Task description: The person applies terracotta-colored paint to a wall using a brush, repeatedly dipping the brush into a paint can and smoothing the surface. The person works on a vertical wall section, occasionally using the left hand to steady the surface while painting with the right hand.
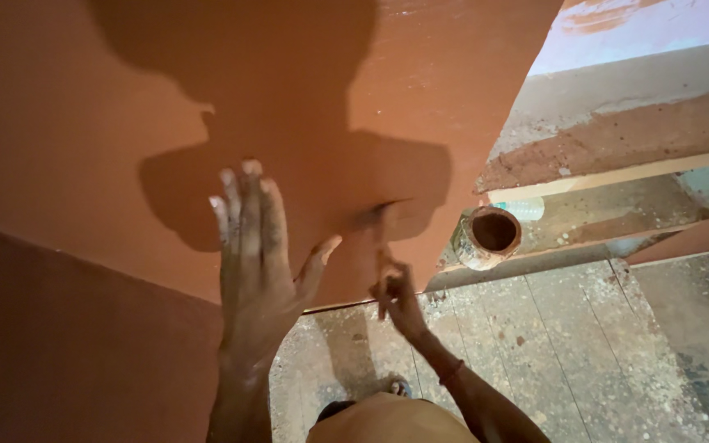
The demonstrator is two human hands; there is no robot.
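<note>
A tall, flat, terracotta-brown painted wall panel (125, 123) fills the upper left of the head view, its right edge running down to a corner above a grey, paint-speckled tiled floor (551, 344). The left hand (252, 254) lies flat against this panel near its lower edge, fingers spread wide and pointing up, thumb splayed toward the right, holding nothing; pale dust or paint marks the fingertips. The right hand (395, 295) is just right of it, close to the panel's lower corner, fingers closed narrowly around something thin that points up toward the panel; the thing is too small and blurred to name. A red band sits on that wrist.

The panel lies straight ahead of both hands, its long axis upright; the left hand touches it, while whether the right hand's tip meets the surface cannot be told. Right of the panel's corner, well apart from the left hand and nearer the right, a small round paint-smeared tin (487, 238) with brown-stained inside rests against a stepped, paint-streaked concrete ledge (617, 139). Both hands' shadows fall on the panel.
</note>
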